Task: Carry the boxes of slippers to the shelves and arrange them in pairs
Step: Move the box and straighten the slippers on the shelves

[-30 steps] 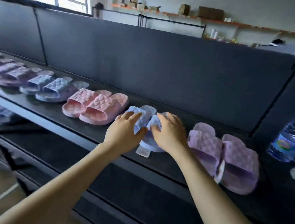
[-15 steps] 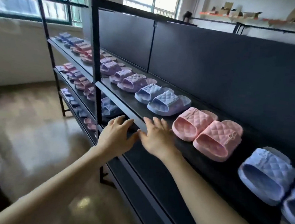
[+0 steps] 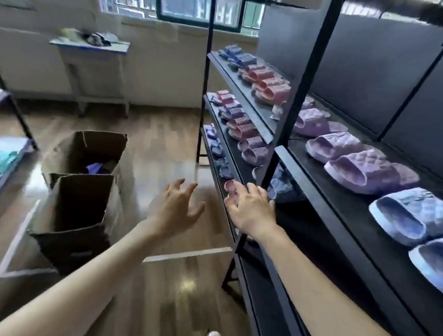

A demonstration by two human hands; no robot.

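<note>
Your left hand (image 3: pixel 175 208) hangs with fingers spread, holding nothing. Your right hand (image 3: pixel 251 210), loose and empty too, is just beside the front edge of the shelves (image 3: pixel 319 200). Left of your left hand stand two open boxes (image 3: pixel 78 201). Right of your right hand sit paired blue slippers (image 3: pixel 412 214), with purple slippers (image 3: pixel 362 169) beyond.

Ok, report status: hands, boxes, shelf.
Left hand open, empty. Right hand open, at shelf edge. Two boxes on floor, left, untouched. No obstacle seen.
</note>
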